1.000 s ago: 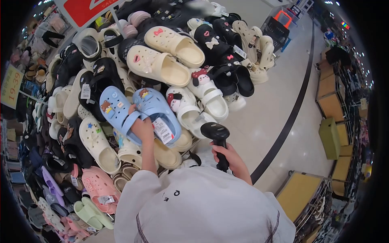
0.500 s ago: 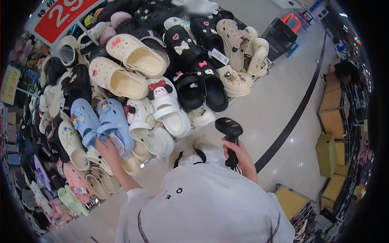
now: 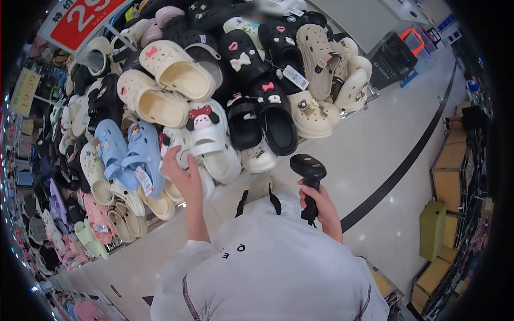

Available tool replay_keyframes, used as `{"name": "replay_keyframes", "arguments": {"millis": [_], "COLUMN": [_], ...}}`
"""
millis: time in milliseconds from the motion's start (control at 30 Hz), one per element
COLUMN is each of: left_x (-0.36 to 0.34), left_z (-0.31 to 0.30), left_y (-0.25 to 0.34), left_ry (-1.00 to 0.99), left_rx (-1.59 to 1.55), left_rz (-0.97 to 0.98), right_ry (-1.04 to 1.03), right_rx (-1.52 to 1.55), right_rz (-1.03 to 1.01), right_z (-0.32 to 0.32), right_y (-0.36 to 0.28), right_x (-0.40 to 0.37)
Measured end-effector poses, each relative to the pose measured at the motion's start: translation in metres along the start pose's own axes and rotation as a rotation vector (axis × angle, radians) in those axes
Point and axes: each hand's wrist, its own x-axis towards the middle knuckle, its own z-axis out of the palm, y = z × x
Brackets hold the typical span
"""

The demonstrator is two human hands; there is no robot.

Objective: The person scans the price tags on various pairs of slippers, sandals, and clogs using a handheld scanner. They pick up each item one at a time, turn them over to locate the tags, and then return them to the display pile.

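Observation:
My right hand is wrapped round the handle of a black handheld scanner, its head pointing up. My left hand is over the white clogs at the front of the pile, fingers apart, holding nothing that shows. Just right of it lies a white clog with a red-bow character. To its left is a pair of light blue clogs with a white tag. Cream clogs rest above, and black clogs with bows and charms lie farther right.
Sale signs stand over the shoe pile at the upper left. A black basket with an orange handle sits on the floor at the upper right. Wooden boxes and a green box line the right side.
My left hand has left the blue clogs and moved right to the white ones, its fingers now spread. My right hand still holds the scanner. The view has shifted slightly.

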Motion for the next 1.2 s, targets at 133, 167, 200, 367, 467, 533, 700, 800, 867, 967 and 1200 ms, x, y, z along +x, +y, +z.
{"name": "replay_keyframes", "arguments": {"millis": [133, 167, 200, 367, 467, 533, 700, 800, 867, 967, 1200], "left_x": [-0.001, 0.0, 0.002, 0.016, 0.031, 0.039, 0.056, 0.055, 0.05, 0.051, 0.042], "left_z": [0.037, 0.047, 0.058, 0.115, 0.154, 0.182, 0.222, 0.232, 0.235, 0.233, 0.239], "left_y": [0.029, 0.035, 0.041, 0.077, 0.091, 0.094, 0.104, 0.112, 0.113, 0.117, 0.139], "left_ry": [-0.077, -0.128, -0.179, -0.282, -0.377, -0.501, -0.726, -0.748, -0.725, -0.682, -0.278], "left_rx": [-0.131, -0.17, -0.208, -0.385, -0.437, -0.411, -0.159, 0.038, 0.087, 0.074, 0.016], "left_rz": [0.028, 0.104, 0.18, 0.209, 0.29, 0.344, 0.449, 0.433, 0.418, 0.375, -0.039], "right_ry": [0.025, 0.039, 0.051, 0.105, 0.125, 0.127, 0.085, 0.051, -0.017, -0.136, -0.348], "right_rx": [-0.061, -0.054, -0.047, -0.044, -0.033, -0.014, -0.009, -0.087, -0.346, -0.488, -0.663], "right_rz": [0.025, 0.02, 0.017, -0.018, -0.056, -0.065, -0.086, -0.089, -0.05, -0.098, -0.061], "right_z": [-0.007, -0.009, -0.012, -0.022, -0.028, -0.032, -0.039, -0.043, -0.047, -0.046, -0.054], "right_y": [-0.006, -0.01, -0.014, -0.048, -0.07, -0.077, -0.099, -0.124, -0.146, -0.176, -0.207], "right_x": [0.007, 0.009, 0.011, 0.026, 0.041, 0.051, 0.072, 0.087, 0.103, 0.136, 0.194]}}
